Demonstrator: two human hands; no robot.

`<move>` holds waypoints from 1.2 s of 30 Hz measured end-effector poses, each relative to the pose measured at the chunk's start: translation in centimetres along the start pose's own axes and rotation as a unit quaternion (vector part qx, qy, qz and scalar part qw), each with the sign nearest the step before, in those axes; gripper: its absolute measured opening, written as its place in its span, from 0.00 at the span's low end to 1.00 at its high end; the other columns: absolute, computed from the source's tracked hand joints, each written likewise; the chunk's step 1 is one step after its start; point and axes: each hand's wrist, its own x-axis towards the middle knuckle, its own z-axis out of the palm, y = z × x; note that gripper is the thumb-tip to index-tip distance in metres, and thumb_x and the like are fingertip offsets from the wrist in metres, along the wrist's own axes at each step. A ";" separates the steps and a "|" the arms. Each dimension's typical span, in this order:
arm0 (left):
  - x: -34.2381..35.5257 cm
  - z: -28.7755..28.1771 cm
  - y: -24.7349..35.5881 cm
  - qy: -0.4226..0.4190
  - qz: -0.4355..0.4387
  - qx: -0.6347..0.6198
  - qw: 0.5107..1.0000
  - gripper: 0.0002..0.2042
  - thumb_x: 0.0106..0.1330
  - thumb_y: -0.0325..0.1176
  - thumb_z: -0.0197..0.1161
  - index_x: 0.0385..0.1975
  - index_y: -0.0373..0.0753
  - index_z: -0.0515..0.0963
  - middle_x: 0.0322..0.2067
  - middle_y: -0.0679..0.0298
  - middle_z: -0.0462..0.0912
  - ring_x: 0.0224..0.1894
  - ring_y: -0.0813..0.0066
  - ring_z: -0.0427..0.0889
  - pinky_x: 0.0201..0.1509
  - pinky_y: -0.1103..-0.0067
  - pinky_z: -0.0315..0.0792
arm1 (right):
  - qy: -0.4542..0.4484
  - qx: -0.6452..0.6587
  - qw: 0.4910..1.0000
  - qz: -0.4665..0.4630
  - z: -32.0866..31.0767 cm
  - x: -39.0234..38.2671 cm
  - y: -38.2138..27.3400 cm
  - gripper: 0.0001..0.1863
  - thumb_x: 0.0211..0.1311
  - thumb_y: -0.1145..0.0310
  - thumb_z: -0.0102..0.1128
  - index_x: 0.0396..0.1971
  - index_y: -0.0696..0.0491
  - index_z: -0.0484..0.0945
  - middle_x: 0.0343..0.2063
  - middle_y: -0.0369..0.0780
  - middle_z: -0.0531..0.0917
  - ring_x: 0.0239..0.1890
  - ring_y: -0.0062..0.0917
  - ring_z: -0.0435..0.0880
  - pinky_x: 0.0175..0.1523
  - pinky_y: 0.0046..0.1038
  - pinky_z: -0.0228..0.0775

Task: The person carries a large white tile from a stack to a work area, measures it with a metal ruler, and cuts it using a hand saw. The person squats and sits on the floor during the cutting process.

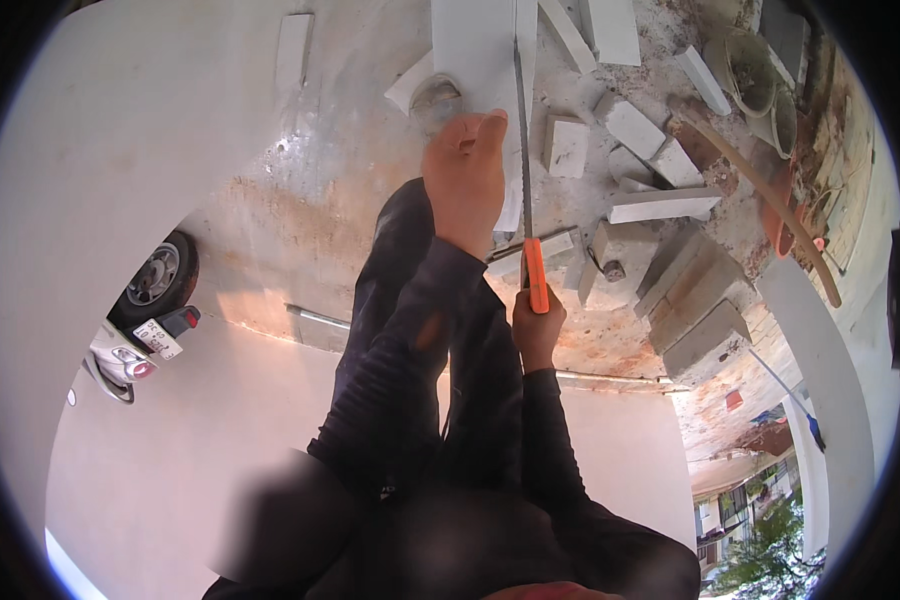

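Note:
My right hand [538,333] is closed around the orange handle of a hand saw [535,272]. The saw's long, narrow blade points away from me and runs along a large pale block [478,45], close to its right side. My left hand [464,185] rests on the near left part of that block, its fingers curled and its thumb pointing away from me, to the left of the blade. Part of the block is hidden under this hand. Just beyond the left hand sits a rounded grey thing [436,100] that I cannot make out.
Cut pale block pieces [568,146] lie scattered to the right. Larger blocks [698,300] stand together nearer me. A long wooden handle [760,190] slants across the right side, near stacked buckets [745,75]. At left is a vehicle wheel [155,275]; a flat strip [293,52] lies far left.

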 end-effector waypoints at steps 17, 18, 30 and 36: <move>-2.0 2.4 -1.2 -0.064 -0.040 -0.026 0.997 0.12 0.60 0.37 0.62 0.27 0.32 0.78 0.24 0.64 0.80 0.27 0.81 0.75 0.35 0.82 0.67 | 0.065 -0.059 0.995 0.041 2.1 8.3 2.9 0.08 0.50 0.69 0.54 0.22 0.60 0.76 0.21 0.54 0.79 0.28 0.51 0.80 0.34 0.41 0.71; -2.3 3.0 -1.2 -0.072 -0.049 -0.038 0.995 0.11 0.60 0.37 0.62 0.26 0.33 0.78 0.24 0.65 0.79 0.28 0.82 0.73 0.35 0.83 0.66 | 0.091 -0.074 0.992 0.039 2.5 10.8 2.8 0.08 0.50 0.69 0.54 0.22 0.60 0.75 0.21 0.54 0.79 0.28 0.51 0.79 0.34 0.41 0.71; -2.5 2.6 -1.0 -0.068 -0.034 0.004 0.997 0.15 0.61 0.39 0.61 0.27 0.29 0.78 0.23 0.60 0.81 0.27 0.77 0.77 0.35 0.79 0.70 | 0.019 -0.057 0.997 0.043 0.6 -1.7 5.4 0.06 0.52 0.74 0.54 0.21 0.61 0.72 0.17 0.52 0.76 0.24 0.50 0.77 0.29 0.38 0.69; -3.6 1.5 -3.5 -0.065 -0.007 0.006 0.998 0.14 0.61 0.38 0.62 0.27 0.29 0.78 0.21 0.63 0.79 0.25 0.80 0.74 0.33 0.80 0.68 | 0.044 0.062 0.989 0.124 -0.2 -3.3 3.0 0.06 0.52 0.74 0.53 0.22 0.61 0.72 0.17 0.51 0.75 0.20 0.42 0.78 0.28 0.35 0.68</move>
